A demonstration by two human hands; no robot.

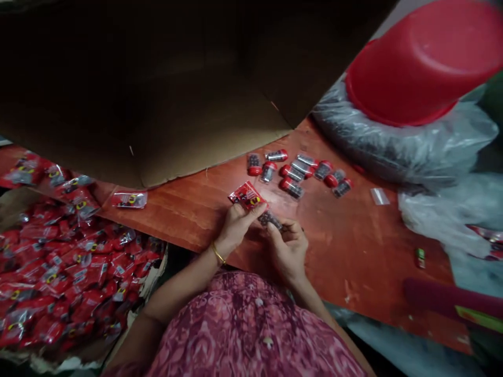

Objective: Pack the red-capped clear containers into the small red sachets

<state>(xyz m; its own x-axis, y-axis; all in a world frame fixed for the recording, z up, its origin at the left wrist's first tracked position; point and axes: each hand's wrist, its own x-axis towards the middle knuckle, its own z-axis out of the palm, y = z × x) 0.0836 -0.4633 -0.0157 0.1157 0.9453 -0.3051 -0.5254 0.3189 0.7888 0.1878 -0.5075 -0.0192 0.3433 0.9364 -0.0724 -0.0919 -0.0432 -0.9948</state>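
Observation:
My left hand, with a bangle at the wrist, pinches a small red printed packet over the front of the table. Close by on the right, the thumb and fingers of my right hand are closed on a small clear jar of dark pellets. This jar meets the packet's lower end; whether it is partly inside, I cannot tell. Just beyond my hands lie several similar clear jars with red caps, on their sides on the reddish table.
A large open cardboard box looms at the back. At left, a container holds a heap of filled red packets; one packet lies on the table edge. A red tub rests on a plastic bag of dark contents at right.

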